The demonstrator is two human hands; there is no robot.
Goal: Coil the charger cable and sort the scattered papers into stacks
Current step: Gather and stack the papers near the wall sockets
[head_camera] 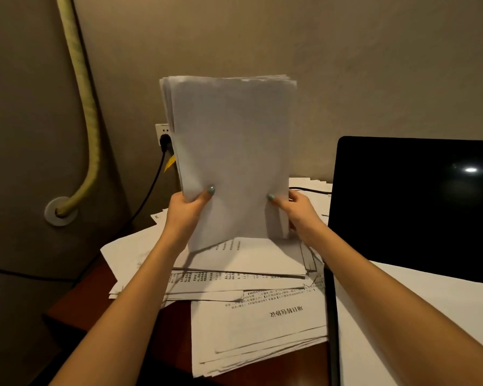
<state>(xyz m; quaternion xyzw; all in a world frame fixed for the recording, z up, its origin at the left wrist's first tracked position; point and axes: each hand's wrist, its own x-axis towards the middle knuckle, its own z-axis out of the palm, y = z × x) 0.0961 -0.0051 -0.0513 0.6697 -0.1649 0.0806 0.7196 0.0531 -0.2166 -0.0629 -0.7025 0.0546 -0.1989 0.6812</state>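
White paper stands upright: we pinch the sheaf (229, 151) low at its sides, left hand (187, 207) and right hand (296, 210), probably to tap it square. Loose papers (257, 324) litter the counter (176, 330). The black charger cable (148, 190) hangs uncoiled from the wall socket (162, 129).

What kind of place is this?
Probably a desk in a home or small office: a held paper stack, loose printed papers on it, a dark screen, a plug in a wall socket.
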